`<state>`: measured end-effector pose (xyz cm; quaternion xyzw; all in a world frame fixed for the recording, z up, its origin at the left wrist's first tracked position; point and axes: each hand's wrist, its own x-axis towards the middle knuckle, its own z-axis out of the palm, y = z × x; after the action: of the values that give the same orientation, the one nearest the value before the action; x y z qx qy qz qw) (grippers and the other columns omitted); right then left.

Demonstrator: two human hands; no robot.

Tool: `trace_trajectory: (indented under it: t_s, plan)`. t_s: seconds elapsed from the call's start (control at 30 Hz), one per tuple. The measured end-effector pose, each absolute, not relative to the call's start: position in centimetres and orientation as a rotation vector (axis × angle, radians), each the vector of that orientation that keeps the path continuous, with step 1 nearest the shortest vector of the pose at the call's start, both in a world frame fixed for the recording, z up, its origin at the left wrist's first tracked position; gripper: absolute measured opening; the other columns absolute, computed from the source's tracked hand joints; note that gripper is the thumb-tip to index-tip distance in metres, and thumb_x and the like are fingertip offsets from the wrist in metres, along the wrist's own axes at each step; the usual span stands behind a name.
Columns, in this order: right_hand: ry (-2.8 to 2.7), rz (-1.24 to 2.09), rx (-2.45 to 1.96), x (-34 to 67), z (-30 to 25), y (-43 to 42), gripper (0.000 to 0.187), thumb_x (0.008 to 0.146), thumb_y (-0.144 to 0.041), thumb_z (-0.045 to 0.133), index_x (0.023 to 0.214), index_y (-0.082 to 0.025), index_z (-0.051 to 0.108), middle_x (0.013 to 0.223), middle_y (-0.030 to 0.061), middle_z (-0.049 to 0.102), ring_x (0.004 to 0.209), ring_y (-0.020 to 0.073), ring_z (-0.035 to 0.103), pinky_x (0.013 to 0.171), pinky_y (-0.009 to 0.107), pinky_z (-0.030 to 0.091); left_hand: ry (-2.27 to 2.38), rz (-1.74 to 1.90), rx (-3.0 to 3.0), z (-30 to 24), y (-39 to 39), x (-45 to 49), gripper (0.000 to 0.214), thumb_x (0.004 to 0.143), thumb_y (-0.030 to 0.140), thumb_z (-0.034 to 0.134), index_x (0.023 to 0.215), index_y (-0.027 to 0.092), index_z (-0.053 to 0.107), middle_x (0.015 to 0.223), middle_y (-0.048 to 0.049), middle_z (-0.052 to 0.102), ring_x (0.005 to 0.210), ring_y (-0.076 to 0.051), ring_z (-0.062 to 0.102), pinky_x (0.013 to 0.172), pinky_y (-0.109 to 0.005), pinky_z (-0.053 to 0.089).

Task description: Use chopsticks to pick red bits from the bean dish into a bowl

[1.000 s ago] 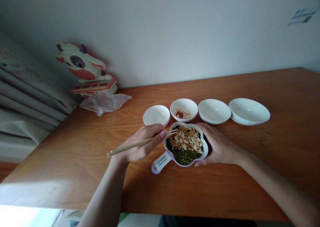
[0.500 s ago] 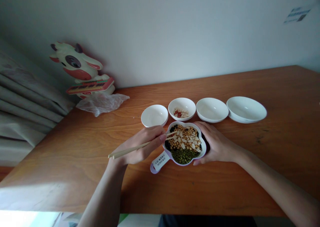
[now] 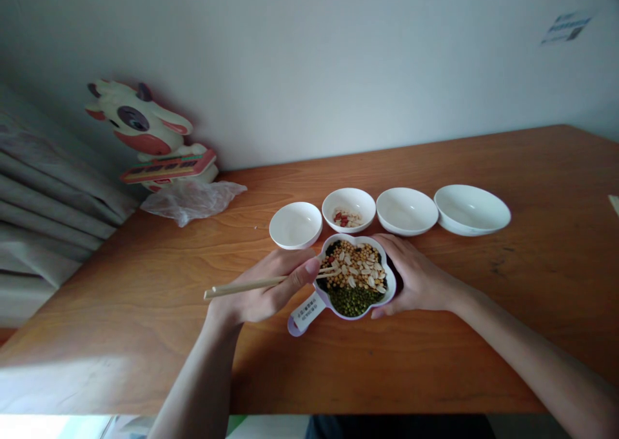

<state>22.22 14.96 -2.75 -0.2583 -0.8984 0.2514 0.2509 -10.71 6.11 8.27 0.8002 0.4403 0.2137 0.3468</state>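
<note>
My left hand [image 3: 273, 287] is closed around a pair of wooden chopsticks [image 3: 246, 287], whose tips reach in among the peanut halves [image 3: 362, 274]. Those peanuts lie over yellow beans [image 3: 358, 251] and beside green mung beans [image 3: 352, 301], all inside a lilac-and-white scalloped bowl [image 3: 392, 283]. The bowl has a handle with a printed label [image 3: 308, 311] pointing toward the lower left. My right hand [image 3: 411, 274] grips the bowl's right side, thumb and fingers wrapped about its wall. Just behind it stands a white bowl [image 3: 366, 222] with some peanut pieces and reddish bits [image 3: 347, 218] in it.
In the same row are a white bowl [image 3: 296, 225] at left and two larger ones, the middle right bowl [image 3: 407, 211] and the far right bowl [image 3: 471, 209]. A cow-shaped toy keyboard [image 3: 149, 136] and a crumpled plastic bag [image 3: 193, 200] stand at the back left.
The chopstick tips have moved slightly down inside the scalloped bowl, and the chopsticks lie flatter. My right hand keeps its grip. The whole view has shifted a little.
</note>
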Motion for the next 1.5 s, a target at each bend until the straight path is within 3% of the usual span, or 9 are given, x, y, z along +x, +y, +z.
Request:
trace_trajectory:
  t_s: [0.43, 0.77, 1.0, 1.5]
  plan:
    - [-2.433, 0.697, -0.709, 22.2, -2.5, 14.8, 0.137, 0.061, -0.079, 0.102, 0.172, -0.033, 0.037, 0.160, 0.0190, 0.059, 0.146, 0.0502, 0.059, 0.124, 0.071, 0.048, 1.175, 0.507, 2.082, 8.6, 6.0, -10.4, 0.049, 0.124, 0.052, 0.035, 0.096, 0.020, 0.060, 0.095, -0.0043, 0.073, 0.085, -0.020, 0.065, 0.079, -0.032, 0.051]
    - [-2.447, 0.674, -0.711, 22.1, -2.5, 14.9, 0.134, 0.062, -0.083, 0.100, 0.169, -0.032, 0.036, 0.157, 0.0204, 0.058, 0.145, 0.0506, 0.059, 0.123, 0.072, 0.049, 1.188, 0.454, 2.133, 8.3, 6.1, -10.3, 0.052, 0.123, 0.051, 0.032, 0.090, 0.020, 0.057, 0.084, -0.0025, 0.066, 0.074, -0.017, 0.060, 0.070, -0.029, 0.047]
    - [-2.443, 0.688, -0.716, 22.1, -2.5, 14.9, 0.135, 0.061, -0.083, 0.100, 0.169, -0.033, 0.037, 0.158, 0.0198, 0.059, 0.145, 0.0509, 0.059, 0.123, 0.073, 0.049, 1.143, 0.433, 2.249, 8.2, 6.1, -10.0, 0.052, 0.124, 0.045, 0.029, 0.088, 0.020, 0.058, 0.086, -0.0036, 0.066, 0.076, -0.017, 0.061, 0.075, -0.031, 0.049]
    - [-2.443, 0.668, -0.717, 22.3, -2.9, 15.0, 0.140, 0.059, -0.084, 0.100, 0.171, -0.034, 0.034, 0.161, 0.0205, 0.057, 0.147, 0.0533, 0.058, 0.122, 0.076, 0.049, 1.104, 0.791, 2.331, 7.6, 6.3, -10.1, 0.050, 0.123, 0.031, 0.033, 0.088, 0.018, 0.066, 0.080, -0.0052, 0.071, 0.072, -0.017, 0.066, 0.071, -0.032, 0.052]
